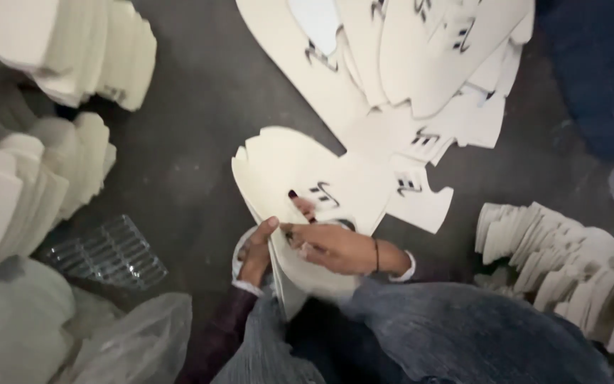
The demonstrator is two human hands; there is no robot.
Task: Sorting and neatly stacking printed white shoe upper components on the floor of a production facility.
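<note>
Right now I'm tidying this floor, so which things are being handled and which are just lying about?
In hand:
- cream cut-out sheets, a small stack
- left hand, gripping the stack's lower edge
- right hand, fingers on the top sheet

Lying about:
- loose marked cut-outs
- stacked pieces, left
- fanned row, right
- clear plastic tray
- plastic bags

Left hand (256,250) low at centre, thumb up, fingers curled in a pinch, right hand (328,245) crossing leftward, fingers extended, dark band at wrist
</note>
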